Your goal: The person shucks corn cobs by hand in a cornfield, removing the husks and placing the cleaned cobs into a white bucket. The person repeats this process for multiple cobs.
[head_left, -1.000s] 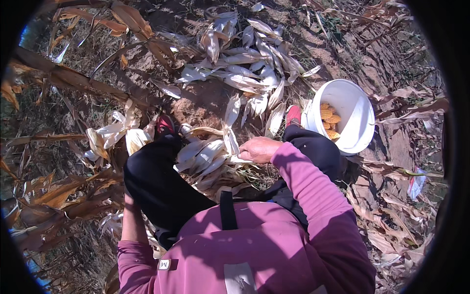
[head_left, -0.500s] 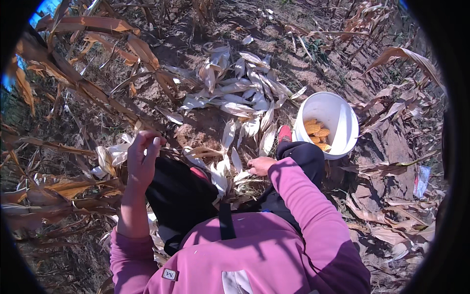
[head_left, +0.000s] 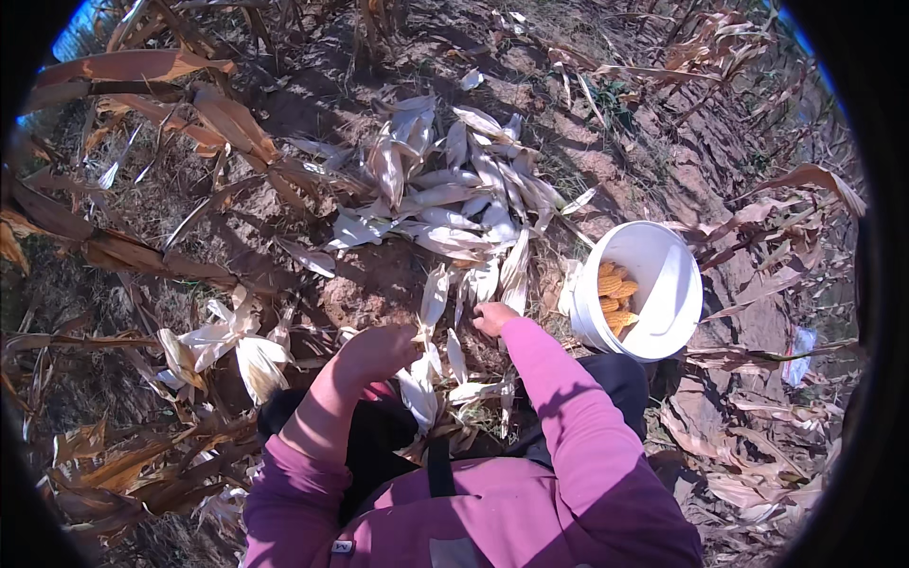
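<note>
My left hand is over the ground between my knees, its fingers curled and pressed together beside pale dry corn husks. Whatever those fingers hold is too small or too hidden to make out. To its right, my right hand is also closed, knuckles up, at the near edge of the husk pile; its fingertips are hidden. A short gap separates the two hands. Right of my right hand stands a white bucket with several yellow husked corn cobs at the bottom.
Dry corn stalks lean in from the left, with an opened pale husk by my left knee. Brown leaves litter the reddish soil on the right. A crumpled clear plastic piece lies at far right.
My left hand has swung right and inward from beside my left knee to the husks, and its fingers have closed. My right hand has reached slightly forward. The view has shifted too.
</note>
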A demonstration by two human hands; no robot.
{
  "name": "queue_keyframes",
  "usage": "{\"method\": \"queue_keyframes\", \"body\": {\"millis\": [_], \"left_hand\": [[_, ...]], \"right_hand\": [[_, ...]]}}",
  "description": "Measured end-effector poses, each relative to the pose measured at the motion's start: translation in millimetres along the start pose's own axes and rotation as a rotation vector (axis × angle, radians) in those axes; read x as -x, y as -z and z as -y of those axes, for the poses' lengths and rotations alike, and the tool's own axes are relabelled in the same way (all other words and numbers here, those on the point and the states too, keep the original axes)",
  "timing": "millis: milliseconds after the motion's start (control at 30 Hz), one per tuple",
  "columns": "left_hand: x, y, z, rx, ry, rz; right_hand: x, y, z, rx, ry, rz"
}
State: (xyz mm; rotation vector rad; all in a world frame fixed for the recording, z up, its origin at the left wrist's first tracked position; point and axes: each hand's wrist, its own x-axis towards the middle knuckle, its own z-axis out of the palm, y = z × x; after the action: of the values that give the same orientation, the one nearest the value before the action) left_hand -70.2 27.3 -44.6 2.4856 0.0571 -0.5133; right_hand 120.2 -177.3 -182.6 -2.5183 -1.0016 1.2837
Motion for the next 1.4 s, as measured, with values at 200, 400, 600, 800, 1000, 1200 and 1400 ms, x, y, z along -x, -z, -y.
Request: {"method": "queue_keyframes", "body": {"millis": [200,400,600,800,1000,1200,1400], "left_hand": [[0,44,-47,0.361,-0.34,0.072],[1,68,-41,0.286,-0.117,0.126],[-5,69,-34,0.345,-0.142,0.182],[-2,59,-50,0.335,-0.203,0.153],[-3,50,-72,0.116,-0.163,0.208],[-16,61,-103,0.185,-0.265,-0.013],[-24,24,-88,-0.021,-0.221,-0.091]], "right_hand": [[-84,19,-57,-0.16,-0.183,-0.326],[-169,27,-73,-0.047,-0.175,-0.347],[-179,9,-60,-0.144,-0.361,-0.268],[-142,-25,-50,-0.082,-0.339,-0.276],[-69,-37,-22,0.015,-0.141,-0.211],[43,52,45,0.267,0.145,-0.013],[157,110,59,0.258,0.372,-0.037]]}}
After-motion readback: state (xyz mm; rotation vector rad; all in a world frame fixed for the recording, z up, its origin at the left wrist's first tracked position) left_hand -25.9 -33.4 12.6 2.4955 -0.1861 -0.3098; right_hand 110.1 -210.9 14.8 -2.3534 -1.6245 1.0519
